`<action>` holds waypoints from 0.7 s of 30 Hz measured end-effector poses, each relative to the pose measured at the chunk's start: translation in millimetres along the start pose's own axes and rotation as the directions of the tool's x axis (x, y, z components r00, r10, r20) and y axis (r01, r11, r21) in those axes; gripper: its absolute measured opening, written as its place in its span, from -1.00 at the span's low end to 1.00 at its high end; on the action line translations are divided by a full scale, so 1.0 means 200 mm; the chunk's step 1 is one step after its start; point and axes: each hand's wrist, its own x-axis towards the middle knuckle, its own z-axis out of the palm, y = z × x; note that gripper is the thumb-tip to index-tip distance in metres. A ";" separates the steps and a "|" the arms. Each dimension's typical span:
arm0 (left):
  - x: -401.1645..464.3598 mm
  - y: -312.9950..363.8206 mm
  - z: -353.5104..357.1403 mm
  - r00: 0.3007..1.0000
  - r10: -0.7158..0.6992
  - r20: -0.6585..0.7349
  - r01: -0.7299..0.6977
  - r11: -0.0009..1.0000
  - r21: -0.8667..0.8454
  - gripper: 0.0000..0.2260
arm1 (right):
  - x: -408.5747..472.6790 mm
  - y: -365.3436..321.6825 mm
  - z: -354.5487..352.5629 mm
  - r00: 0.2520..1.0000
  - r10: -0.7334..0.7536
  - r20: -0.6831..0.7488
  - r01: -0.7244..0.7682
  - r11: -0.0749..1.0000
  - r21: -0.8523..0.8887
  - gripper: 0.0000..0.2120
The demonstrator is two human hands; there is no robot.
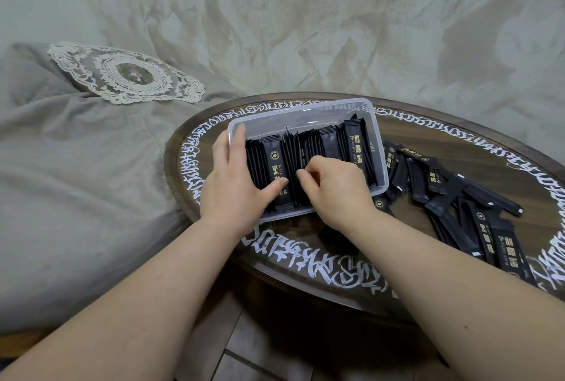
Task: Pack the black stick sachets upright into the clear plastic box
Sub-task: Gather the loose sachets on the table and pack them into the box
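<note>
Head view: the clear plastic box (377,148) sits near the counter's (305,286) left edge, packed with upright black stick sachets (331,143). The left hand (235,180) grips the box's left wall, thumb pressing the sachets. The right hand (333,185) pinches sachets inside. Loose sachets (452,197) lie toward the right edge.

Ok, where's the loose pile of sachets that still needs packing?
In the head view the loose sachets lie on the round table, just right of the clear plastic box and beyond the right hand.
</note>
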 end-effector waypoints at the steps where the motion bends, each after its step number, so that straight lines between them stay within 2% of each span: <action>1: 0.00 0.00 0.00 1.000 0.001 0.002 -0.001 1.000 -0.001 -0.09 | -0.01 0.00 -0.01 1.000 -0.008 0.006 0.008 1.000 0.019 -0.72; 12: -0.01 0.00 -0.01 1.000 -0.008 0.014 0.008 1.000 0.001 -0.10 | -0.01 0.01 0.01 1.000 -0.005 0.009 0.006 0.997 -0.079 -0.82; 17: -0.01 0.00 -0.01 1.000 -0.002 0.005 0.002 1.000 -0.007 -0.12 | -0.01 0.02 -0.01 0.990 -0.069 -0.120 0.066 0.998 -0.023 -0.80; 21: 0.00 0.00 -0.01 1.000 -0.006 0.005 0.006 1.000 -0.007 -0.11 | 0.00 0.03 0.02 0.994 -0.100 -0.052 0.092 0.987 -0.130 -0.80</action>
